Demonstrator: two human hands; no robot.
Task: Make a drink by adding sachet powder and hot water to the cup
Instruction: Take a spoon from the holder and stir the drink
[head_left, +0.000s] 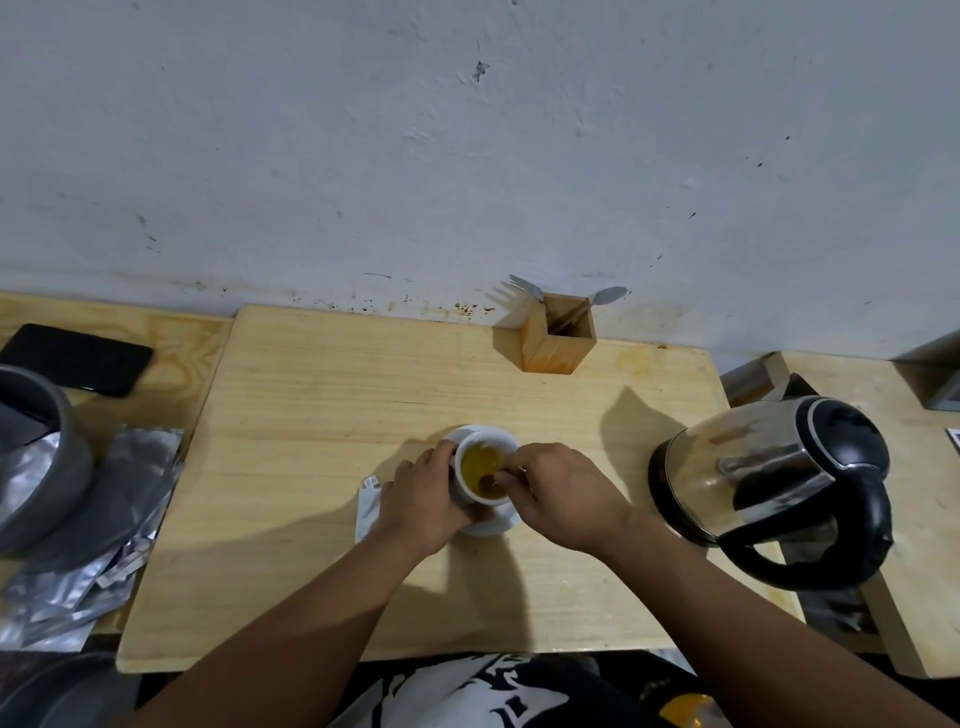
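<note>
A white cup stands on a white saucer in the middle of the wooden table and holds yellow liquid. My left hand wraps around the cup's left side. My right hand sits over the cup's right rim, its fingers pinched on a small spoon whose dark tip dips into the liquid. A silver sachet lies flat on the table, partly hidden under my left hand.
A steel kettle with a black handle stands at the right. A wooden holder with a fork and spoon sits by the wall. At the left are a grey pot, several silver sachets and a black phone.
</note>
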